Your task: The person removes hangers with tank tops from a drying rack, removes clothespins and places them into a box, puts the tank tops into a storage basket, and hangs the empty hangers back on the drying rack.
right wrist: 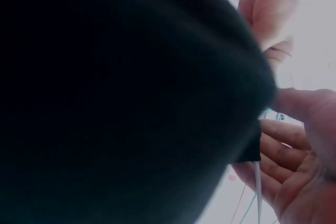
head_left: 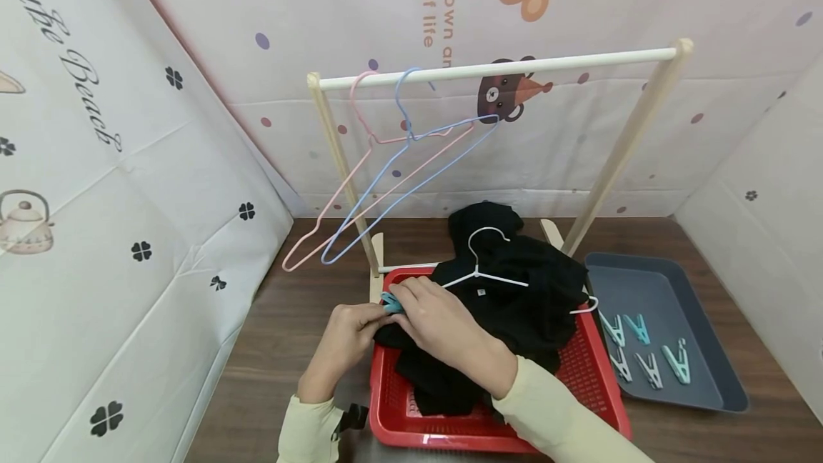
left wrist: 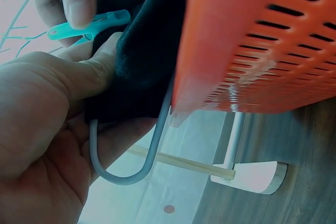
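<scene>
My right hand point(head_left: 446, 324) pinches a teal clothespin point(head_left: 391, 302) at the left end of a black garment point(head_left: 521, 320), above the basket's rim. Its jaws lie over the fabric in the left wrist view point(left wrist: 100, 23). My left hand point(head_left: 343, 341) pinches the same edge of cloth between thumb and fingers. A pale hanger point(head_left: 477, 275) lies on the garment, its hook pointing away from me. The bent end of a hanger point(left wrist: 123, 180) sticks out of the cloth by my left palm. Dark cloth fills most of the right wrist view.
A red basket point(head_left: 598, 377) holds the black clothes; another white hanger hook point(head_left: 588, 306) pokes out at its right. Behind stands a rack with a white bar point(head_left: 546, 65), where a pink hanger point(head_left: 360, 109) and a blue hanger point(head_left: 400, 102) hang. Several clothespins lie in a grey tray point(head_left: 707, 377).
</scene>
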Demonstrator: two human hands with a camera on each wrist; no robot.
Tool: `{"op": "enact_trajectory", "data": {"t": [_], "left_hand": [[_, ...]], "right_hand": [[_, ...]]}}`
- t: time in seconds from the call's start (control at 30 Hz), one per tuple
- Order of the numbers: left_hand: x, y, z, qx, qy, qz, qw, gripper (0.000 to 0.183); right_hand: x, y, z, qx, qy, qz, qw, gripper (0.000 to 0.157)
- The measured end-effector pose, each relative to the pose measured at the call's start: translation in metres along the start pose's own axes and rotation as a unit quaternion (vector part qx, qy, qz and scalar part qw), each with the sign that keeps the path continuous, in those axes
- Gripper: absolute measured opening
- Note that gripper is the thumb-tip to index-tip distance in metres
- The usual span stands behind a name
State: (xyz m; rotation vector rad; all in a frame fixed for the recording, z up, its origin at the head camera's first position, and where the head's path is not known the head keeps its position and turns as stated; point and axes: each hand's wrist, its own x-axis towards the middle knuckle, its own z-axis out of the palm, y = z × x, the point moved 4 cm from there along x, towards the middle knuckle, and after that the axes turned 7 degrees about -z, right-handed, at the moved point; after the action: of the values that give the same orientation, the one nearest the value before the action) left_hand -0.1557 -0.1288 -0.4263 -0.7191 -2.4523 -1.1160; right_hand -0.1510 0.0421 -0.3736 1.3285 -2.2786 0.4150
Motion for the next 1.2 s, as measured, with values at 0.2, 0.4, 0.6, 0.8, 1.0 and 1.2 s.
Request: {"op": "enact_trajectory", "data": {"t": [0.2, 0.4, 0.6, 0.8, 1.0, 1.2], "left_hand": [[0.0001, 0.0001, -0.0002, -0.003, -0.001, 0.0, 1.0, 0.023], [-0.0004, 0.0, -0.0005, 0.0, 0.001, 0.0, 1.0, 0.026], [-0.0001, 0.0017, -0.0012, -0.006, 0.003, 0.004, 1.0, 0.029], [0.0003, 0.0033, -0.0016, -0.013, 0.005, 0.01, 0.9999, 0.034], [-0.0007, 0.0018, -0.0007, -0.01, 0.005, 0.014, 0.9998, 0.031], [-0.0011, 0.0001, 0.0001, -0.016, 0.004, 0.009, 0.9998, 0.032]], "right_hand": [[0.0019, 0.002, 0.0036, 0.036, -0.004, 0.011, 0.999, 0.035], [0.0048, 0.0016, 0.0087, 0.074, -0.001, 0.017, 0.997, 0.036], [0.0057, 0.0021, 0.009, 0.109, 0.021, 0.022, 0.994, 0.024], [0.0061, 0.0028, 0.0077, 0.148, 0.047, 0.033, 0.987, 0.018], [0.0053, 0.002, 0.0084, 0.166, 0.088, 0.027, 0.982, 0.02], [0.0043, 0.0018, 0.006, 0.197, 0.123, 0.025, 0.972, 0.018]]}}
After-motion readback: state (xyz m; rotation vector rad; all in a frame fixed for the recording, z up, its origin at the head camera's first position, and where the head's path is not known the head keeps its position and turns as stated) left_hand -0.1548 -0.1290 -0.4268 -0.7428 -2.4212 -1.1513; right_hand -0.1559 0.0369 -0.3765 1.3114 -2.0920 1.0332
